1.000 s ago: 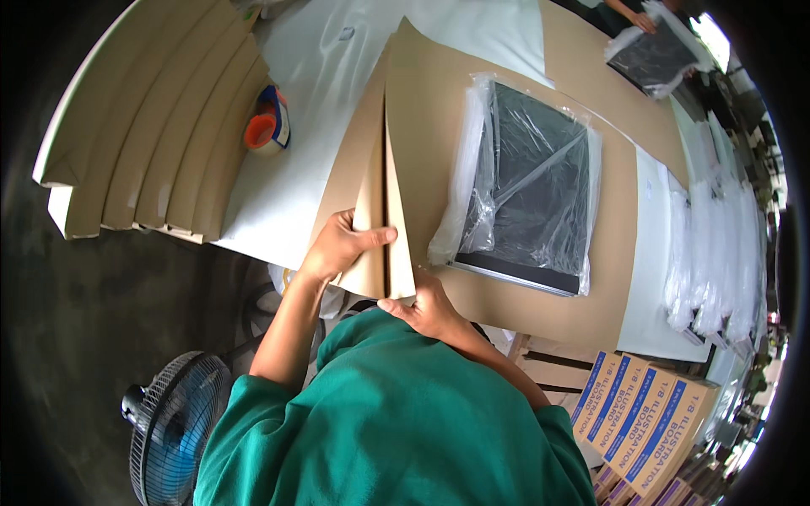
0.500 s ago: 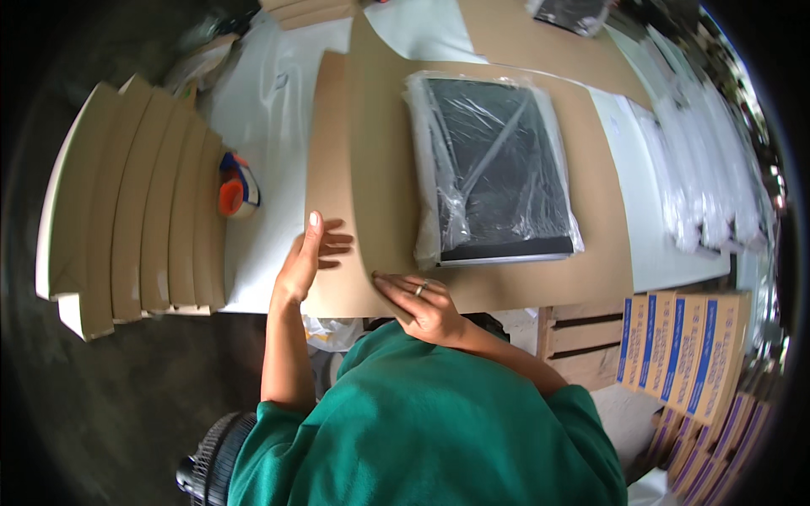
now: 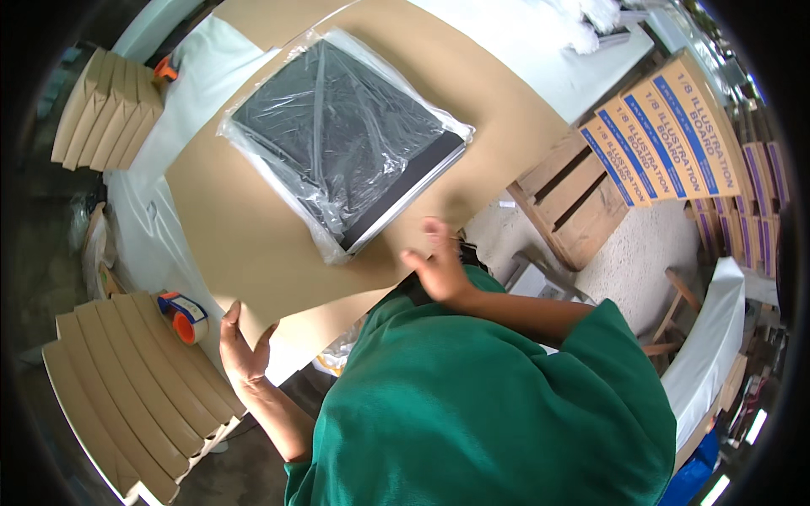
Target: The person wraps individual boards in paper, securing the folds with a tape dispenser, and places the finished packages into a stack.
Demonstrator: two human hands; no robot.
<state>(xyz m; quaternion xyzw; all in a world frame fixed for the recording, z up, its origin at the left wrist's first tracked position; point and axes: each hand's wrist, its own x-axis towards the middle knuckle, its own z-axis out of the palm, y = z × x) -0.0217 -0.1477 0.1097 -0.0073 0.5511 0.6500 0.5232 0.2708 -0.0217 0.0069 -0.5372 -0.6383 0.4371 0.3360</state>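
Observation:
A flat stack of dark boards wrapped in clear plastic film [image 3: 337, 139] lies tilted on a large sheet of brown kraft paper [image 3: 481, 93]. At the sheet's near left corner, my left hand [image 3: 245, 352] grips the edge, with the thumb and fingers on either side of it. My right hand [image 3: 440, 268] is a little blurred near the sheet's front edge, in front of the wrapped stack. Its fingers are apart and nothing is in them. Another layer of brown paper shows beneath the front edge.
A tape dispenser [image 3: 184, 319] sits beside a pile of folded brown cartons [image 3: 126, 392] at the left. More brown packs [image 3: 105, 114] stand at the far left. Printed cartons [image 3: 666, 139] and a wooden pallet [image 3: 561, 198] are at the right. White sheeting [image 3: 160, 236] covers the table.
The view has turned right. My left hand has taken hold of the paper's corner. My right hand has let go of the edge and opened. The raised sheet now lies flatter.

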